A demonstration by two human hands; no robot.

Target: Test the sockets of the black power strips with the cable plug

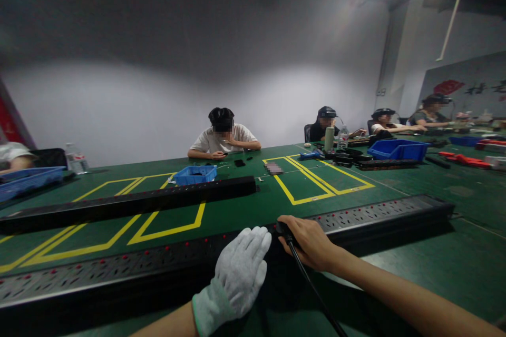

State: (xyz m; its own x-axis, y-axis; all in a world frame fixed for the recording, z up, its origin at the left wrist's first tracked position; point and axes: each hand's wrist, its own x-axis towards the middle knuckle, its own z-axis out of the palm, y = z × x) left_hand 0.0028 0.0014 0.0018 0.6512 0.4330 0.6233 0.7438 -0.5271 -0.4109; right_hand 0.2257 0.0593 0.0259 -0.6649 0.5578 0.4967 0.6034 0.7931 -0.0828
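Note:
A long black power strip [166, 263] with rows of sockets and red buttons runs across the table in front of me. My left hand [241, 268], in a pale grey glove, lies on the strip with its fingers stretched out and close together. Just to its right, my bare right hand [306, 239] grips a black plug [282, 229] at the strip's top face. From the plug a black cable [312, 279] hangs down toward the bottom of the view. My right fingers cover part of the plug, so I cannot tell how deep it sits in a socket.
A second power strip [130, 202] lies farther back on the left. Beyond it are a blue bin [195, 174] and a person [224, 137]. At right stand a larger blue bin [397, 149] and a bottle [343, 137]. Yellow tape [312, 199] marks the green table [474, 274].

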